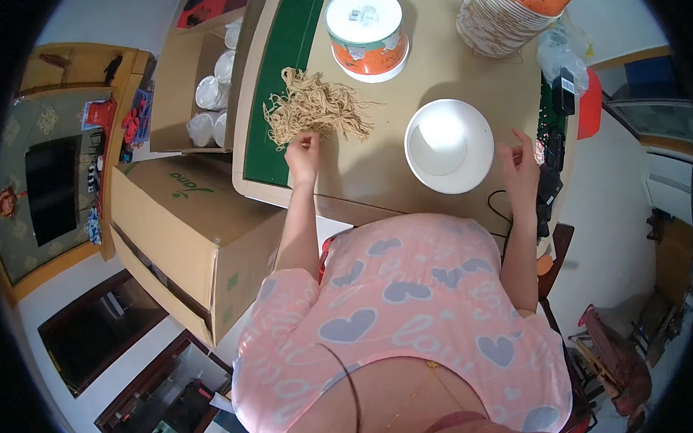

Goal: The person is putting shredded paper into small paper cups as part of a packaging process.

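Observation:
A loose heap of tan strings point(312, 107) lies at the table's left side. At its near edge my left hand point(304, 155) is closed, with fingertips pinched on the strings; how many strands they hold I cannot make out. An open white round tub point(449, 146) stands in front of me, its inside showing no contents. Just right of the tub, my right hand point(520, 171) is raised with loosely bent fingers apart, holding nothing and not touching the rim.
An orange printed tub with a white top point(365, 34) stands beyond the strings. A tall stack of nested tubs point(500, 20) is at the far right. Black devices and a cable point(548, 186) line the right edge. Cardboard boxes point(197, 214) stand left of the table, one holding white wrapped bundles point(211, 93).

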### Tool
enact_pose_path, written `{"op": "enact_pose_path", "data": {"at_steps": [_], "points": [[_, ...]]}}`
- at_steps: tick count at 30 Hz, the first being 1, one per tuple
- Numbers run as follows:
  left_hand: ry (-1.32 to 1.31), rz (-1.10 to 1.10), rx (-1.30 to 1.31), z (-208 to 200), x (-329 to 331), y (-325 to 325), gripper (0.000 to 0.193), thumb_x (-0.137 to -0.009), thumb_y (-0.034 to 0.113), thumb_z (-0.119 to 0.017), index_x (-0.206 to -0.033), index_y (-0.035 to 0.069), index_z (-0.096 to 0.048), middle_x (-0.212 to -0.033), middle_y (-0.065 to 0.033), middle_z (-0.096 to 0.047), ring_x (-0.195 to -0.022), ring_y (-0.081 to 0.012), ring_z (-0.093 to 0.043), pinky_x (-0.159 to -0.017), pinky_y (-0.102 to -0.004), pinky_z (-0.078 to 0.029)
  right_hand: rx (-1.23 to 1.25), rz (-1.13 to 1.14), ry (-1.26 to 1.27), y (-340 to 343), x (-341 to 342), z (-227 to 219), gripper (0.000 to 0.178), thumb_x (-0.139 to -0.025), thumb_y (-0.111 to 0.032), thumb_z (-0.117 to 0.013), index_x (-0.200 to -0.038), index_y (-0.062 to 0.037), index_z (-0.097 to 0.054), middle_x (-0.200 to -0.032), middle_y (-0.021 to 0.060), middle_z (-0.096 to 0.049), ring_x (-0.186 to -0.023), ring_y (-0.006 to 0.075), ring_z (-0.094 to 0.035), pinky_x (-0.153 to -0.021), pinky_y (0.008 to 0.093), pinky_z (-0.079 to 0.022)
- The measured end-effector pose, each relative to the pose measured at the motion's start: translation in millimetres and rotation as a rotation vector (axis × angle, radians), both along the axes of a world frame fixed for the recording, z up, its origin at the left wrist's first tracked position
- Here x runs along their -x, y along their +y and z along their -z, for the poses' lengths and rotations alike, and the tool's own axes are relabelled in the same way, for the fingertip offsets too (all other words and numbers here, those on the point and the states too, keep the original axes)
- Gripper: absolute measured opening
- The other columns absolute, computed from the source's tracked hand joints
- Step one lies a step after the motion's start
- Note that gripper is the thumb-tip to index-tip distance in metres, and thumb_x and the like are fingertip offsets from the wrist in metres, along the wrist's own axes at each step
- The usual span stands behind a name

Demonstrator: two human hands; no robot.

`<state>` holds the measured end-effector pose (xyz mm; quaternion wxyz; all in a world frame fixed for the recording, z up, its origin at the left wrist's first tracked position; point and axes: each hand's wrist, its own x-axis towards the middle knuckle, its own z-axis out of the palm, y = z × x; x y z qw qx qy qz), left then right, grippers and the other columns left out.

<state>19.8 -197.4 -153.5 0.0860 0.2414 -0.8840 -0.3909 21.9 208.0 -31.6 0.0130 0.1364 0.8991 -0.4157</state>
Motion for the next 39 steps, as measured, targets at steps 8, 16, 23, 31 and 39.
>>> {"op": "enact_pose_path", "data": {"at_steps": [8, 16, 23, 31, 39], "points": [[-0.243, 0.129, 0.469, -22.4, 29.3, 5.0, 0.013, -0.074, 0.017, -0.07, -0.082, 0.007, -0.069, -0.076, -0.0136, -0.063, -0.071, -0.0268, -0.063, -0.065, -0.0368, -0.05, 0.031, 0.042, 0.064, 15.1, -10.9, -11.7, 0.032, -0.089, -0.013, -0.056, -0.121, -0.0074, -0.053, -0.069, 0.003, -0.048, -0.063, 0.0106, -0.046, -0.06, 0.0254, -0.042], [0.21, 0.04, -0.282, -120.5, 24.2, -13.4, 0.014, -0.082, 0.015, -0.068, -0.081, 0.001, -0.067, -0.075, -0.0044, -0.064, -0.063, -0.0094, -0.055, -0.056, -0.0216, -0.043, 0.202, -0.033, 0.044, -4.1, -39.5, -29.1, 0.026, -0.089, -0.006, -0.054, -0.114, -0.0066, -0.057, -0.071, 0.0023, -0.05, -0.065, 0.0075, -0.048, -0.058, 0.0226, -0.041], [0.408, 0.173, -0.503, -204.2, 7.6, 43.2, 0.008, -0.09, 0.012, -0.058, -0.089, 0.005, -0.063, -0.07, 0.003, -0.057, -0.06, -0.001, -0.045, -0.053, -0.0158, -0.036, 0.641, -0.294, -0.026, -65.3, -51.2, -41.5, 0.022, -0.093, -0.01, -0.049, -0.11, -0.0022, -0.061, -0.093, 0.0049, -0.061, -0.081, 0.0102, -0.058, -0.071, 0.0231, -0.047], [-0.083, 0.748, -0.401, -163.3, -58.6, 134.7, 0.009, -0.08, 0.006, -0.065, -0.089, 0.003, -0.066, -0.077, -0.011, -0.064, -0.059, -0.0167, -0.059, -0.056, -0.0287, -0.047, 1.237, -0.141, -0.34, -112.3, -49.9, -11.1, 0.026, -0.096, -0.017, -0.048, -0.107, 0.0033, -0.059, -0.101, 0.0071, -0.061, -0.091, 0.0126, -0.058, -0.08, 0.027, -0.047], [-0.115, 0.697, -0.347, -150.0, -74.9, 144.1, 0.011, -0.077, 0.006, -0.068, -0.088, 0.003, -0.066, -0.081, -0.0111, -0.064, -0.062, -0.0228, -0.061, -0.057, -0.0313, -0.048, 1.155, -0.235, -0.3, -101.6, -63.9, -5.7, 0.019, -0.091, -0.014, -0.055, -0.099, 0.002, -0.062, -0.094, 0.0067, -0.063, -0.088, 0.0115, -0.058, -0.079, 0.0248, -0.046]]}}
